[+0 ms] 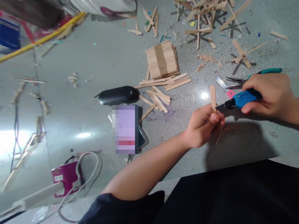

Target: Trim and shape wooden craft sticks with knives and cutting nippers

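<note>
My left hand (205,124) is closed around a wooden craft stick (212,95), whose rounded end points up past the fingers. More wood shows below that hand, partly hidden by it. In my right hand (268,96) is a blue utility knife (245,98). Its dark blade (223,107) points left and meets the stick just above my left thumb. Behind the knife lie green-handled pliers (238,82) and a pink-ended cutter (230,94) with a bare silver blade.
A banded bundle of craft sticks (169,57) stands mid-table, with loose sticks (160,98) below it. Crossed stick pieces (243,56) and wood shavings (206,58) are scattered at the upper right. A black case (119,95), a phone (142,138) and a purple power strip (66,179) lie leftward.
</note>
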Available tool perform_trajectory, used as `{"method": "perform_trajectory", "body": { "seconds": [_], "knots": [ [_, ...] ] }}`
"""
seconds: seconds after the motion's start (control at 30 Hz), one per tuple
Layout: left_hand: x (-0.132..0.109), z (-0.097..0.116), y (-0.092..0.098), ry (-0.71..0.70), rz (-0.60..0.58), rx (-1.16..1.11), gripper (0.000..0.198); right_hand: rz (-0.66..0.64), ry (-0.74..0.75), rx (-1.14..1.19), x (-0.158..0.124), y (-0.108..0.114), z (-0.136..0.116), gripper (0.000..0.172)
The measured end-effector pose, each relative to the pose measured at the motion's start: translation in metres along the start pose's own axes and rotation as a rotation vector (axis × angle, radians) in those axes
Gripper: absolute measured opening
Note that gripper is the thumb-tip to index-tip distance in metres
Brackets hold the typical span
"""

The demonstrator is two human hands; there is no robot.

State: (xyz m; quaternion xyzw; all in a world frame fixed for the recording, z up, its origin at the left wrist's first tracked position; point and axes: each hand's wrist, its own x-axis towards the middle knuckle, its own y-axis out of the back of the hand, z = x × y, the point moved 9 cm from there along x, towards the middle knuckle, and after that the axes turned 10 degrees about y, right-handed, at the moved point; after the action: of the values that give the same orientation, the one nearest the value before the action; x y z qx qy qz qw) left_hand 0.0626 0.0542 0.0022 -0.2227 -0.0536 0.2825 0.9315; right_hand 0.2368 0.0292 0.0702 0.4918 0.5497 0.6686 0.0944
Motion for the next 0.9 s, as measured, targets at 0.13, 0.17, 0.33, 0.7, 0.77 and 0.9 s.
{"method": "perform_trajectory", "body": {
  "seconds": [0.13, 0.17, 0.33, 0.7, 0.77, 0.9],
  "knots": [
    [0.0, -0.005, 0.002, 0.046, -0.004, 0.043, 0.055, -0.015, 0.064, 0.012, 0.003, 0.001, -0.005, 0.075],
    [0.0, -0.005, 0.003, 0.057, -0.005, 0.054, 0.056, -0.018, 0.071, 0.014, 0.003, 0.001, -0.006, 0.075],
    [-0.002, -0.01, 0.006, 0.114, -0.016, 0.121, 0.059, -0.003, 0.071, 0.03, -0.003, -0.001, -0.01, 0.075],
    [-0.004, -0.013, 0.002, 0.085, -0.106, 0.115, 0.052, -0.171, -0.003, 0.068, -0.011, -0.011, -0.011, 0.085],
    [-0.004, -0.015, 0.003, 0.098, -0.097, 0.133, 0.053, -0.2, -0.022, 0.071, -0.011, -0.015, -0.012, 0.089],
    [-0.002, -0.015, 0.004, 0.102, -0.124, 0.186, 0.053, -0.292, -0.105, 0.101, -0.017, -0.027, -0.009, 0.1]
  ]
}}
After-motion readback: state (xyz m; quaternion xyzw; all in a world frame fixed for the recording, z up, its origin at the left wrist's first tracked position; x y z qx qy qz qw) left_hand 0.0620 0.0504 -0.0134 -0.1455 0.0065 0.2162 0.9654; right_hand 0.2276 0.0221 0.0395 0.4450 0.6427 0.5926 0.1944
